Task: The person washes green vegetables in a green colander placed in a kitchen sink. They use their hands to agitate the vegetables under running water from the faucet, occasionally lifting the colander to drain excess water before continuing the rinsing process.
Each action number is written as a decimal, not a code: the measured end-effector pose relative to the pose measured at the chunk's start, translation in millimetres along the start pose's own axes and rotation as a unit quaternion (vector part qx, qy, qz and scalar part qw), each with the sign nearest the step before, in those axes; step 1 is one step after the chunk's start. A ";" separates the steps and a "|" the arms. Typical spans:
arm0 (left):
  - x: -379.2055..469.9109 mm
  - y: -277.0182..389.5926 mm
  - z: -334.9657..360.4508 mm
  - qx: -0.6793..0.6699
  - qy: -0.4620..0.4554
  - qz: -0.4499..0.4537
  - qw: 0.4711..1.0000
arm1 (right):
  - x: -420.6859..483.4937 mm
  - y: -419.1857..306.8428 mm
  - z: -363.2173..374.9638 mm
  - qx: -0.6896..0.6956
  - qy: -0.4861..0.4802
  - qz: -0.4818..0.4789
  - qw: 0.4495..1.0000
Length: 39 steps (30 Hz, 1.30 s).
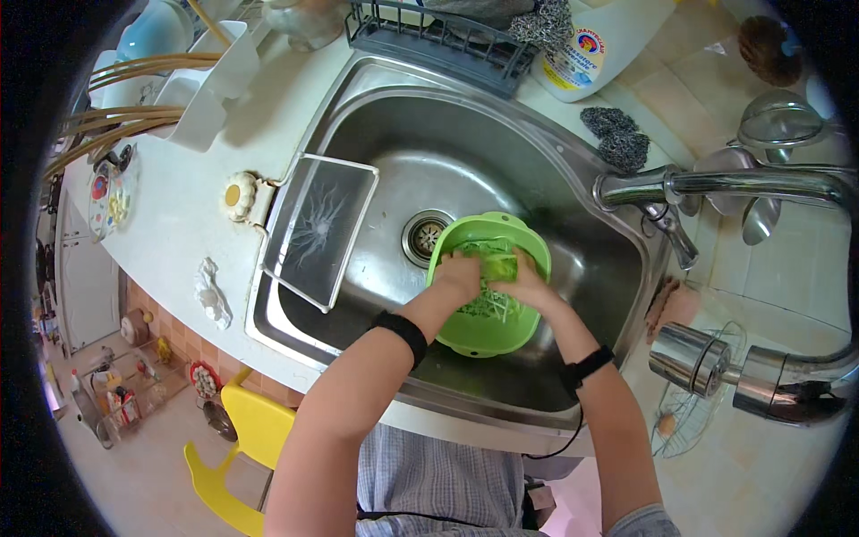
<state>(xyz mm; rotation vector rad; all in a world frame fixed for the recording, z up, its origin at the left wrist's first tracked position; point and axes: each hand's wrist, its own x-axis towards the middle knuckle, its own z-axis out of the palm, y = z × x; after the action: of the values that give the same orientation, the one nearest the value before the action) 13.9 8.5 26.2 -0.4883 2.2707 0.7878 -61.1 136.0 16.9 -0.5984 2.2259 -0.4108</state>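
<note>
A light green plastic basin point(493, 339) stands in the steel sink, just right of the drain. Thin, leafy green vegetables point(493, 305) lie inside it, with pale stems showing. My left hand point(460, 276) reaches in from the near left, its fingertips partly hidden among the greens. From the right, my right hand point(531, 283) has its thumb and fingers around a bright green piece point(498, 267); whether it is a leaf bundle or something else is unclear. Both wrists carry black bands.
The steel sink point(402, 174) has a drain strainer point(428, 236) and a mesh rack point(322, 228) over its left edge. A faucet point(725, 184) and chrome spout fitting point(691, 359) jut in from the right. A cleaner bottle point(597, 54) and steel scourers point(616, 137) stand behind.
</note>
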 end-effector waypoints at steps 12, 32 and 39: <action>-20.5 10.7 -6.8 0.129 -0.224 0.032 0.966 | -27.2 -1.1 54.2 -0.287 -0.055 -0.093 0.952; 0.2 -5.8 6.2 -0.007 -0.266 -0.001 0.964 | -12.4 -11.2 6.2 -0.048 0.119 -0.104 0.986; -8.8 6.2 18.2 0.049 -0.105 -0.055 0.992 | -16.7 -6.4 36.0 -0.213 0.080 -0.116 0.967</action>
<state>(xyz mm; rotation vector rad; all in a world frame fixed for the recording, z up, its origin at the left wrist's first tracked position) 25.5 26.2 24.1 -0.4579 2.0582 0.6392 -22.1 136.0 6.8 -1.0942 2.4254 -0.0922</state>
